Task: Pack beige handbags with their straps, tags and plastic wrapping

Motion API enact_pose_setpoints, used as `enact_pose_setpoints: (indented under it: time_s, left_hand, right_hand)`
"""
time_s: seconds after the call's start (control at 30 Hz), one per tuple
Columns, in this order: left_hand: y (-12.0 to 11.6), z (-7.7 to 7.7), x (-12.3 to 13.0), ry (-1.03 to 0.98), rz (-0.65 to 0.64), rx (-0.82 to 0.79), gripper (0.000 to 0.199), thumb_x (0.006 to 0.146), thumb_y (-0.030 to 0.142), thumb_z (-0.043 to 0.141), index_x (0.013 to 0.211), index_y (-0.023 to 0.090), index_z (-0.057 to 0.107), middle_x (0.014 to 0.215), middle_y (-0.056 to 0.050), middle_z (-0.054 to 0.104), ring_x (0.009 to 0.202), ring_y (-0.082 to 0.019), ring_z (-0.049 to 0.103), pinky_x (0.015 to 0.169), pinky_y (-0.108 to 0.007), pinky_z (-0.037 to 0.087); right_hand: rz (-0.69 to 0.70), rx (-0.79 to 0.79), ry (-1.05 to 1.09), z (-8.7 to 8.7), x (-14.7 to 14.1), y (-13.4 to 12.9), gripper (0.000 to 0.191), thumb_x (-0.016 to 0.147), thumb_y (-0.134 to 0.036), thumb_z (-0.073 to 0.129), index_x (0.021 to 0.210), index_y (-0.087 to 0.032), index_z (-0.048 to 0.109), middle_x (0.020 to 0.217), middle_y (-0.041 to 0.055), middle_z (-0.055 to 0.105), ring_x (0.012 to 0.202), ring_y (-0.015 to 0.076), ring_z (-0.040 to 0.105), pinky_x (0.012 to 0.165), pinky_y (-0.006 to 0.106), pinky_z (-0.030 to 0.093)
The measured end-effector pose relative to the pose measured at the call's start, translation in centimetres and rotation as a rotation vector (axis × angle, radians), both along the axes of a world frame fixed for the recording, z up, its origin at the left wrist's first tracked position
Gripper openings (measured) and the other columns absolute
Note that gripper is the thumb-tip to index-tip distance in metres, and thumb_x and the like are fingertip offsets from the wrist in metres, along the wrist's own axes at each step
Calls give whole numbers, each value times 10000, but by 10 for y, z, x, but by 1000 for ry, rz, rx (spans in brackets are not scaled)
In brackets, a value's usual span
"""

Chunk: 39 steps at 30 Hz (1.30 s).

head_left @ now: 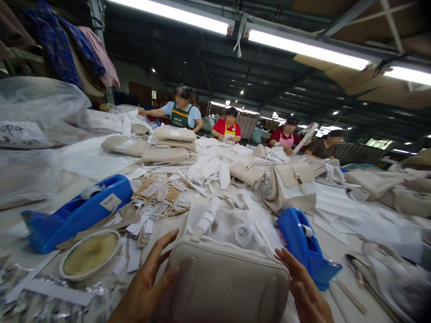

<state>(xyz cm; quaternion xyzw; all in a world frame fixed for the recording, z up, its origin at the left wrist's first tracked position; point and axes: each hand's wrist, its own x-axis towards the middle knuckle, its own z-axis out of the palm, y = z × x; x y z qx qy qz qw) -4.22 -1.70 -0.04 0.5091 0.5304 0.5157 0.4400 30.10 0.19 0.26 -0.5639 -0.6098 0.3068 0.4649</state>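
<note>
A beige handbag [229, 282] stands directly in front of me, its plain panel facing me. My left hand [150, 280] is round its left side, the thumb at the front panel and the fingers toward the back edge. On the other side, my right hand [303, 287] lies along the bag's right edge with stretched fingers. A strap wrapped in white material [207, 217] rises behind the bag's top edge. Beside it, a rolled white strip [243, 234] rests on clear plastic and white wrapping. The bag's underside is out of view.
Blue tape dispensers stand left [81, 211] and right [303, 246]. Near the left one are a round dish of yellowish material [90, 254] and a heap of tags [161, 190]. More beige bags [292, 181] lie beyond. Several co-workers [182, 112] work across the table.
</note>
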Motion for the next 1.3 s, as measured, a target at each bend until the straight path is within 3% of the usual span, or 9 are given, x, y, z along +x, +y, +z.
enact_pose_setpoints:
  time_s: [0.1, 0.2, 0.33, 0.43, 0.63, 0.8, 0.97, 1.07, 1.3]
  left_hand:
    - [20, 9, -2, 51, -85, 47, 833, 792, 629, 620, 1475, 252, 327, 1572, -81, 304, 1442, -351, 259, 1183, -491, 245]
    - [31, 14, 0, 80, -156, 55, 929, 716, 613, 710, 1475, 236, 331, 1540, -93, 361, 1431, -353, 279, 1186, -473, 239]
    - [32, 16, 3, -22, -170, 33, 981, 671, 606, 747, 1468, 228, 319, 1484, -115, 417, 1358, -354, 389, 1120, -450, 348]
    - [27, 10, 6, -88, -142, 50, 980, 656, 569, 778, 1450, 231, 315, 1451, -126, 419, 1311, -343, 428, 1099, -443, 352]
    - [19, -7, 12, -146, -6, 138, 746, 640, 501, 809, 1226, 248, 423, 1308, -94, 493, 1234, -310, 460, 1050, -431, 366]
    - [13, -3, 12, -106, -43, 70, 646, 706, 502, 732, 1218, 242, 437, 1263, -88, 534, 1135, -303, 511, 993, -431, 402]
    - [12, -5, 8, -131, -120, 91, 653, 729, 525, 693, 1256, 266, 406, 1180, -61, 585, 1042, -286, 565, 899, -388, 454]
    - [15, -10, 4, -108, -139, 95, 667, 710, 535, 707, 1247, 260, 421, 1127, -49, 590, 1019, -276, 560, 858, -357, 469]
    - [15, -5, 0, -108, -161, 215, 525, 684, 481, 778, 1065, 212, 538, 1164, -42, 530, 1088, -248, 510, 952, -323, 415]
  right_hand:
    - [31, -31, 38, 27, -9, 8, 526, 933, -483, 473, 1405, -270, 383, 1504, 61, 405, 1364, 219, 419, 1128, 357, 372]
    - [155, 27, -115, 52, -31, 23, 482, 884, -443, 581, 1330, -278, 499, 1432, 54, 487, 1305, 228, 475, 1116, 368, 379]
    - [399, 98, -304, 82, -79, 46, 245, 881, -306, 558, 1082, -229, 676, 1120, 52, 681, 1043, 202, 630, 930, 314, 485]
    - [560, 48, -392, 95, -114, 61, 169, 848, -214, 567, 916, -213, 722, 923, 23, 726, 858, 173, 665, 782, 274, 491]
    - [731, -32, -532, 95, -147, 81, 138, 789, -127, 581, 883, -191, 658, 805, 4, 735, 748, 155, 664, 685, 235, 436]
    - [754, 16, -580, 99, -157, 79, 464, 737, -34, 476, 1157, -221, 538, 699, -40, 704, 657, 132, 630, 639, 204, 407]
    - [712, 5, -666, 99, -167, 77, 628, 652, -2, 441, 1200, -251, 622, 567, -66, 625, 565, 108, 562, 578, 180, 361]
    - [670, -49, -614, 92, -170, 77, 605, 651, -28, 472, 1189, -242, 648, 575, -59, 634, 574, 114, 573, 562, 180, 369]
    - [626, -128, -437, 76, -171, 71, 454, 743, -139, 547, 1182, -183, 655, 576, -51, 609, 540, 105, 514, 550, 199, 350]
